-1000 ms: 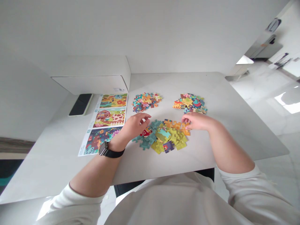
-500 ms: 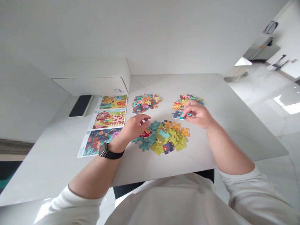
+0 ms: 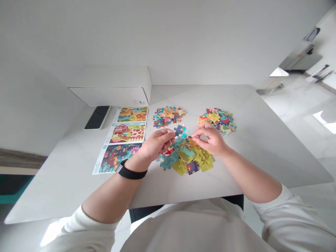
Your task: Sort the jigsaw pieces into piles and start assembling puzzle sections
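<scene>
1. Smooth, pale wall (image 3: 196, 42) stands behind a light table (image 3: 275, 150). The table top has a rounded corner and a soft sheen, and such a flat surface seems suitable for thin, loose pieces.

2. Left hand (image 3: 157, 143) has its thumb and forefinger together, and they appear to be clamped on the edge of one puzzle piece (image 3: 181, 131). This piece is dark blue and teal, and it is between the two hands, over the back part of the near pile (image 3: 203, 157). The pinch is at the edge, probably so that the printed face is not covered.

3. Right hand (image 3: 212, 140) is just beside it, with the fingers curved and the tips of thumb and forefinger close together. I cannot tell if something thin is between them.

4. In the near pile, most pieces show plain lime, teal or orange sides, which I take for their backs. Their shapes have round knobs and notches, and they look like stiff, matt card.

5. Far left pile (image 3: 169, 115) and far right pile (image 3: 219, 119) show mostly printed faces. They lie well apart, perhaps so that they do not mix.

6. Picture sheet (image 3: 128, 133), thin and flat, shows three colourful scenes. It lies on the left side, maybe to be easily looked at. Near it are a phone (image 3: 97, 118) with a dark, glossy screen and a white box (image 3: 110, 96) with straight edges.
</scene>
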Available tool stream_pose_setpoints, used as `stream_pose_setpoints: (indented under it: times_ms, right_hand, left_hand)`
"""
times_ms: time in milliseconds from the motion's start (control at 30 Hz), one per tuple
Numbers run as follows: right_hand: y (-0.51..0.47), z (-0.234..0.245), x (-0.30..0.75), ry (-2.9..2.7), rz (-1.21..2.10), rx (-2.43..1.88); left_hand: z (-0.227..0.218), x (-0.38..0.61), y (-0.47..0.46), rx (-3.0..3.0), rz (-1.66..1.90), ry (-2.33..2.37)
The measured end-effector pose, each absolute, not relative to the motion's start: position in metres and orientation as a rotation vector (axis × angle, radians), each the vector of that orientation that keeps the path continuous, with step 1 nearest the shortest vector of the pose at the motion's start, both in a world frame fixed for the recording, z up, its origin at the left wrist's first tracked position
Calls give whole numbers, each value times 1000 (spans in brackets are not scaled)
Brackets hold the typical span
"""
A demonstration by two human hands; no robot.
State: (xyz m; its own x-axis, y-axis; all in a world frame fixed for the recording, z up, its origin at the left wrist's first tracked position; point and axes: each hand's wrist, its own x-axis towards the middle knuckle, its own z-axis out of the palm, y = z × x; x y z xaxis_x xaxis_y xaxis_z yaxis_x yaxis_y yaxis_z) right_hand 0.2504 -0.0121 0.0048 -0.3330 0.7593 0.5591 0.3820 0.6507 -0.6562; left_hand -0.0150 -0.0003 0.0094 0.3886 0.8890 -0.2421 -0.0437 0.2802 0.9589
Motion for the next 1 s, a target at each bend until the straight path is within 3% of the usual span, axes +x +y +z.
stream_pose_setpoints:
  times_ms: [200,500,833,1000]
  right_hand:
    - [1,11,282,-2044,623,-1186]
    - [8,-4,303,-2278,690,-1730]
    - [13,-10,302,-2226,848,-1778]
    - [13,2,305,-2118,850,-1428]
  left_hand:
    - [-4,-49,48,1046,1050,1287]
    - [-10,-51,55,1014,978,1383]
    - [-9,-38,33,1390,924,1226]
    - [-5,-33,22,1461,897,1179]
